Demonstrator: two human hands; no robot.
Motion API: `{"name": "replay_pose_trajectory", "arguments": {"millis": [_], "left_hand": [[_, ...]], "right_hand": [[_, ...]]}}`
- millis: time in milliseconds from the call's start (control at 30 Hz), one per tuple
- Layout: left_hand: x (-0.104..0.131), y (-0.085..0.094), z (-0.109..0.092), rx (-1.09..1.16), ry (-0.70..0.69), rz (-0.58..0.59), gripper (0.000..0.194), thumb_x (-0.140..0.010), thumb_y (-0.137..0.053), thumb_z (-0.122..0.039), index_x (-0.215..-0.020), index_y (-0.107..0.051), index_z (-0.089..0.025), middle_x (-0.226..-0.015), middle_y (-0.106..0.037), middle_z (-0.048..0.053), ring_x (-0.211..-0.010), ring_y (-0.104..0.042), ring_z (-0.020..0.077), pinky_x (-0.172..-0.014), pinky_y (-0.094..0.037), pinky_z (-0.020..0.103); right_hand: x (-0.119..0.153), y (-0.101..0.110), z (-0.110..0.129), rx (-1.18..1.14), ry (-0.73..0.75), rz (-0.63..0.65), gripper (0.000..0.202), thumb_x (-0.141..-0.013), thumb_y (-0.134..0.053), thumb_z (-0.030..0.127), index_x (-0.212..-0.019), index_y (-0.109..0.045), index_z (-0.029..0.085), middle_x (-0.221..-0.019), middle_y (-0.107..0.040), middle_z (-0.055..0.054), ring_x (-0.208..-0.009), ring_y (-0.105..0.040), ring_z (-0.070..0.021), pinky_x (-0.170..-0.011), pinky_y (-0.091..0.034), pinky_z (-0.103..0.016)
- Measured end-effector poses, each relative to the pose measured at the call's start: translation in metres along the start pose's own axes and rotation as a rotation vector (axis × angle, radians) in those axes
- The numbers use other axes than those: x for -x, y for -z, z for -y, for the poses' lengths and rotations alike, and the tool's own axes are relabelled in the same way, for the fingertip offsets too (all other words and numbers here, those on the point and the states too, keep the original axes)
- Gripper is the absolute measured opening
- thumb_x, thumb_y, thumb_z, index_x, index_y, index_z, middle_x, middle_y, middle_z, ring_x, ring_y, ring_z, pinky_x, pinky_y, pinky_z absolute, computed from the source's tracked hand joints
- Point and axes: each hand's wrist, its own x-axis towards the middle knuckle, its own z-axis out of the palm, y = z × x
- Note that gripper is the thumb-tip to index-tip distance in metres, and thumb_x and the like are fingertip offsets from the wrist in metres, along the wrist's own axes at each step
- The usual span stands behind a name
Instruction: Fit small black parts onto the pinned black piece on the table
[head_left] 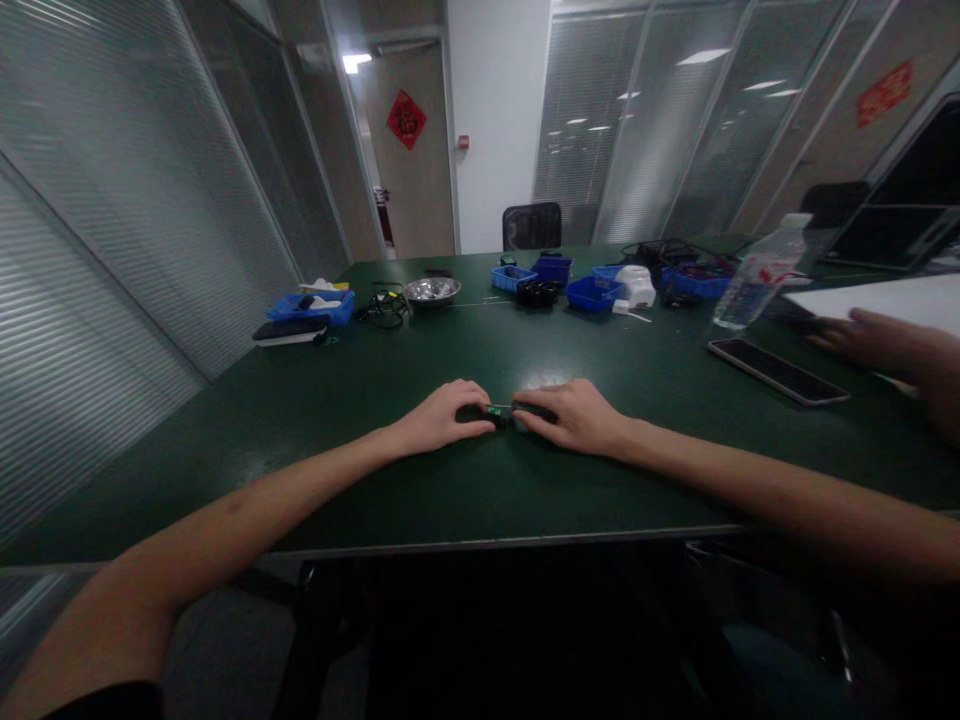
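Note:
Both hands rest low over the green table [360, 380], close together near its front edge. My left hand [448, 416] is closed on a small dark device [496, 413] with a bright green patch. Facing it, my right hand [571, 415] pinches a dark object [534, 411], partly hidden by the fingers. Between the two a short, thin grey piece shows; whether it joins them I cannot tell.
Farther back stand a metal bowl [433, 291], black cables [384, 307] and blue trays [594, 293]. To the right are a water bottle [761, 275], a phone [778, 371] and another person's hand [877, 343]. A blue tray [341, 311] stands at the left.

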Motion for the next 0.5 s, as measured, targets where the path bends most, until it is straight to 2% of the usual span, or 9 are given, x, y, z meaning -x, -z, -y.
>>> {"name": "replay_pose_trajectory", "arguments": {"millis": [233,433,500], "left_hand": [[0.0024,-0.0030,0.0025,-0.018,0.026,-0.030,0.032,-0.102,-0.068,-0.045,-0.124,-0.071,-0.022,-0.128,-0.068,0.011,-0.123,-0.061,0.0279,-0.109,-0.047,0.044],[0.0050,-0.0032,-0.0004,-0.073,0.169,-0.092,0.063,-0.096,-0.072,-0.055,-0.148,-0.057,-0.023,-0.147,-0.059,0.014,-0.135,-0.056,0.0327,-0.113,-0.044,0.050],[0.0055,-0.0013,-0.0027,-0.095,0.161,-0.079,0.051,-0.097,-0.071,-0.052,-0.139,-0.063,-0.022,-0.149,-0.059,0.014,-0.137,-0.054,0.0332,-0.114,-0.042,0.051]], "right_hand": [[-0.0008,-0.0007,-0.0029,0.056,-0.085,0.009,0.049,-0.109,-0.046,0.051,-0.133,-0.075,0.019,-0.097,-0.082,-0.010,-0.074,-0.073,-0.0222,-0.069,-0.046,-0.032],[-0.0029,-0.0017,-0.0094,0.067,-0.166,0.044,0.051,-0.109,-0.045,0.053,-0.134,-0.075,0.021,-0.093,-0.082,-0.009,-0.073,-0.071,-0.0219,-0.068,-0.044,-0.032],[-0.0031,-0.0012,-0.0092,0.062,-0.177,0.052,0.051,-0.109,-0.044,0.053,-0.134,-0.075,0.021,-0.095,-0.082,-0.009,-0.074,-0.071,-0.0220,-0.069,-0.044,-0.032]]}}
